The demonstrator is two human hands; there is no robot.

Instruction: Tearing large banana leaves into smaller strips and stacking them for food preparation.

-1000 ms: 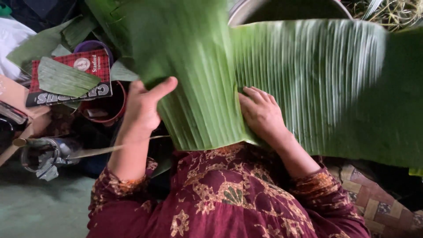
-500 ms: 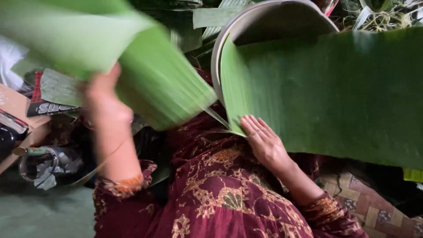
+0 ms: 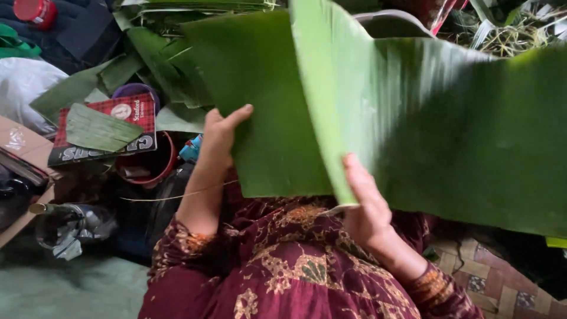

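Banana leaf handling, mid-way: two pieces in hand.
Left hand (image 3: 217,139) grips the darker leaf piece (image 3: 260,100); right hand (image 3: 366,207) pinches the big leaf (image 3: 449,130) over the lap. Neither laid on the leaf pile (image 3: 147,53) yet.

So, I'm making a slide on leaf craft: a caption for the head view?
Both hands, left hand and right hand, hold large banana leaves over a maroon patterned lap.

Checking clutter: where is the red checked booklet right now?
Head view, left side: the red checked booklet lies beside the left hand, a cut leaf piece on it.
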